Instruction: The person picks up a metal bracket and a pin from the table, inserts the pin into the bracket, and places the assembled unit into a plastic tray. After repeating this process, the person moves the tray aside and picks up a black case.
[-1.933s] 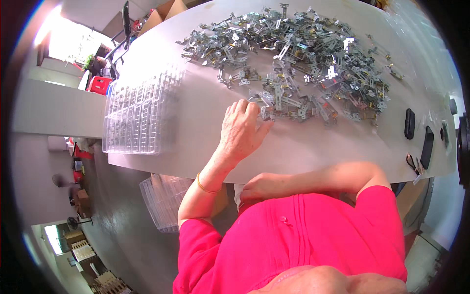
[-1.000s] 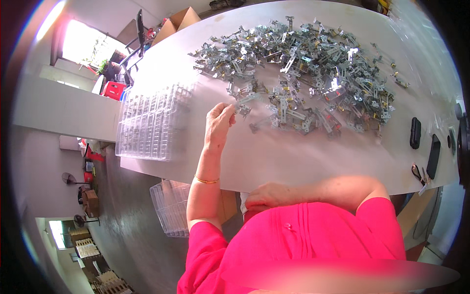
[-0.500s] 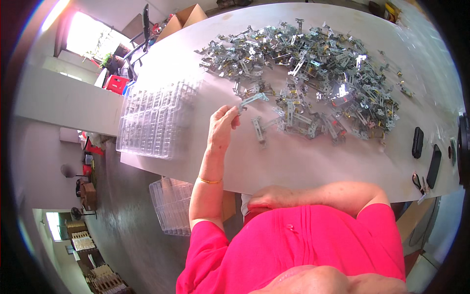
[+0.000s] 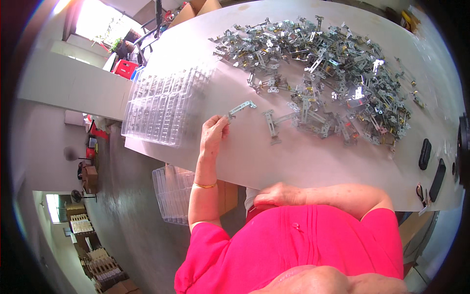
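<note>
My left hand (image 4: 214, 136) pinches one end of a slim metal bracket (image 4: 242, 106) between thumb and fingers, holding it over the table's near left part. Close to it, a loose metal bracket (image 4: 270, 126) lies on the tabletop. Beyond spreads a large pile of similar metal brackets (image 4: 313, 54), some with brass-coloured bits. My right hand (image 4: 275, 194) rests at the table's near edge against my body, fingers curled; whatever it may hold is hidden. Left of my left hand stand clear plastic compartment trays (image 4: 155, 110) with metal parts showing inside.
The white table (image 4: 235, 164) has a curved look. At its right lie a black case (image 4: 425, 154), a long black object (image 4: 437, 179) and scissors (image 4: 420, 194). Below its left edge are more clear trays (image 4: 171, 196) and a cardboard box (image 4: 228, 197). Clear plastic sheeting (image 4: 431, 63) covers the far right.
My left hand has drawn back toward me and slightly left with the bracket, away from the pile. The whole view has shifted a little; my right hand stays at the table edge.
</note>
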{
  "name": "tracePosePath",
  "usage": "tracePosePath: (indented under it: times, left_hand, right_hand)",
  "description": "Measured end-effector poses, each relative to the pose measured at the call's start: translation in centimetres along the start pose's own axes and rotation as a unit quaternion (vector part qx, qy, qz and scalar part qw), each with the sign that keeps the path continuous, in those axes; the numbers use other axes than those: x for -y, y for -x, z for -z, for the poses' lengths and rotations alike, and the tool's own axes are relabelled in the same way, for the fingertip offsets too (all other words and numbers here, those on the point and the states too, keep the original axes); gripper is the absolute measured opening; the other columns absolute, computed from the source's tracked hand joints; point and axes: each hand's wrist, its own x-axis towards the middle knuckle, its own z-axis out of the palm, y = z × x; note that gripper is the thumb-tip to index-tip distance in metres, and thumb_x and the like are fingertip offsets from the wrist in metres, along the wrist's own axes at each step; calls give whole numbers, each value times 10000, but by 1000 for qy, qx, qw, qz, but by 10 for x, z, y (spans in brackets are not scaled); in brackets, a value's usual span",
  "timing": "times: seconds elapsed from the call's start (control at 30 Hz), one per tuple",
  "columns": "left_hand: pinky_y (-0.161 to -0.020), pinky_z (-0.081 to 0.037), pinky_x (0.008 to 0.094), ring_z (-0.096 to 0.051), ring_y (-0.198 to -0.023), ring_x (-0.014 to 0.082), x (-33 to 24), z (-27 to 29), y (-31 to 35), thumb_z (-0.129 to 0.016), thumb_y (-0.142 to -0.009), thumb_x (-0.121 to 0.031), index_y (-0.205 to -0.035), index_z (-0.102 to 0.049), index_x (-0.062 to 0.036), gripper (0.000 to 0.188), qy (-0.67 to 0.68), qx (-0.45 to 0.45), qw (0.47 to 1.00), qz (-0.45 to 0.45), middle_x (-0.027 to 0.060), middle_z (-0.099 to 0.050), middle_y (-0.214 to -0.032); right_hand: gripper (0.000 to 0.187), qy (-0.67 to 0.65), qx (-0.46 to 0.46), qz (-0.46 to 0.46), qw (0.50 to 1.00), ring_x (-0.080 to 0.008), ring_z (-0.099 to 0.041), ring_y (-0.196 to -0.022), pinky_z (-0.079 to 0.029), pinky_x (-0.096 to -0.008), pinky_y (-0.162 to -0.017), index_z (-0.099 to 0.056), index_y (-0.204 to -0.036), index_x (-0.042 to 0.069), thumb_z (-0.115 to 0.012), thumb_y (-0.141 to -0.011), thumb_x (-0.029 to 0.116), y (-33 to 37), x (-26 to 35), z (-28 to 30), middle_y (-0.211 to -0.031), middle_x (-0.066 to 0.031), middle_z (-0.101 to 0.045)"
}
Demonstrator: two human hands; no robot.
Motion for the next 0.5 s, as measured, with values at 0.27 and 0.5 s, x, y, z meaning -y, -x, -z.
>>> tracePosePath:
  times: [0.27,0.5]
  left_hand:
    - [-513,-455,300,-568,-538,141,-8,-3,-1,-635,-932,-237,-823,-656,11,271,-202,-37,977,63,56,-594,-639]
    - [-787,-493,487,-620,-871,420,-11,-24,-3,-623,-915,-276,-893,-638,13,290,-390,-153,875,-241,215,-650,-874]
  right_hand:
    - [82,117,-87,-16,989,-344,-650,-902,-543,-410,-760,-601,-944,46,-647,-892,91,-9,-5,15,-959,-139,-638]
    - [66,199,-200,-52,958,-392,-633,-1020,-534,-432,-868,-619,-948,21,-619,-896,63,-36,-13,61,-1122,-194,-645]
